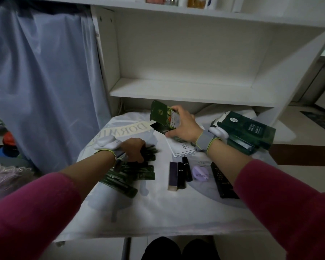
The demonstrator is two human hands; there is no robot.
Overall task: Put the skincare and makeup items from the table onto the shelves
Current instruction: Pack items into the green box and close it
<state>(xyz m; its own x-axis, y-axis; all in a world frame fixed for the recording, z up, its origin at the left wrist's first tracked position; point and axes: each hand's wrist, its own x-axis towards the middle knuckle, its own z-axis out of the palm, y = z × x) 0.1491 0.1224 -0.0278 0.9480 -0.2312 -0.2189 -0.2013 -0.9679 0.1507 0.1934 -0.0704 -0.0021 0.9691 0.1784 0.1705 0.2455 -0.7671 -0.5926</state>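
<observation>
Risk: left hand [133,150], fingers curled over a loose bundle of green packets [139,168], may shed some; right hand [186,124] grips an open-flapped box [160,113], whose contents may spill.

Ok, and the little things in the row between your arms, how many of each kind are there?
Black tubes: 2
Long boxes: 2, the purple box and the black gold-dotted box
Lilac puff: 1
Total: 5
</observation>
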